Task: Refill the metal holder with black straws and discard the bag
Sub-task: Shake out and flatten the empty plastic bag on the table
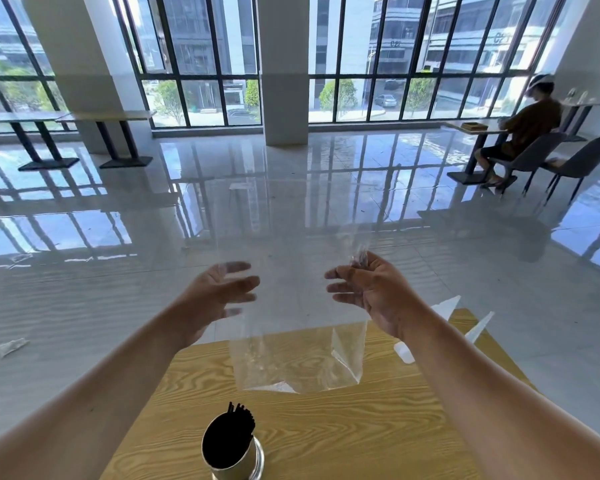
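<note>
The right hand (371,292) pinches a bunched fold of the clear bag (291,362) between thumb and curled fingers, so this grip is narrow and carries the bag's weight. Across from it, the left hand (219,292) is spread wide with relaxed, motion-blurred fingers at the bag's far edge; the film seems to lie against them, but they do not close on it. From the pinch the bag hangs with its long axis running straight down, and its lower end reaches the wooden table (378,427) below and between the two hands. It looks empty, with no straws showing through the film; its upper edge above the pinch is too faint against the glossy floor to trace. Further below the grip, on the left hand's side and close to the person, stands the metal holder (238,462) with black straws (241,415) upright inside, so the refill appears done and discarding is what remains. The bag is already in the right hand, with the left nearest its loose side, well placed to help gather it. No bin shows anywhere. Beyond the right wrist lie white scraps (404,353) on the table's edge.
</note>
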Motion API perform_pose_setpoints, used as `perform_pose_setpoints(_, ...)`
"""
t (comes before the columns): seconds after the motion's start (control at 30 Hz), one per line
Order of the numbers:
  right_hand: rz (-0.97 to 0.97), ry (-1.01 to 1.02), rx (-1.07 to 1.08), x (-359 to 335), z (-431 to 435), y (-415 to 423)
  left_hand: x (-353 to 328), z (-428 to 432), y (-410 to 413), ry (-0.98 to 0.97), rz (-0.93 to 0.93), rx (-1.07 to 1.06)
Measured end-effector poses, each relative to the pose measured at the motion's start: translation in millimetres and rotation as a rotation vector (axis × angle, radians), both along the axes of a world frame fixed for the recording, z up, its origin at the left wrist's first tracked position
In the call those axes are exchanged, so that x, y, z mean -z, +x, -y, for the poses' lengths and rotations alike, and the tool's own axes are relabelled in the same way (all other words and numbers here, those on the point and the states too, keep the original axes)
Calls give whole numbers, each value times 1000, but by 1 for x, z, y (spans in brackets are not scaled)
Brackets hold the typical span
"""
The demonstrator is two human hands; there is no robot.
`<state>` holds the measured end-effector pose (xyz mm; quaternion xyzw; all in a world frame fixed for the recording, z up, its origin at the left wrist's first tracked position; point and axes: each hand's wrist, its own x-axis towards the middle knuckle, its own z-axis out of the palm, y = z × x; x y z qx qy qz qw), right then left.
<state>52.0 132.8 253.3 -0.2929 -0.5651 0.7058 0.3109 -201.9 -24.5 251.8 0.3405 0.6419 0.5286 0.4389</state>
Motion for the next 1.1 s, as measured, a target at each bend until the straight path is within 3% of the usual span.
perform_pose_setpoints(0.23,-25,-114,128,2,-4,14,11,-7,14,-29,-48,99)
perform_pose_setpoints(0.33,-23,-139,98,5,-8,23,16,-14,16,-7,-44,45)
perform_pose_setpoints(0.6,281,6,-9,22,-10,53,31,-33,29,17,-9,-37)
perform_pose_setpoints(1.1,47,-314,195,53,-40,106,57,-63,56,55,291,51)
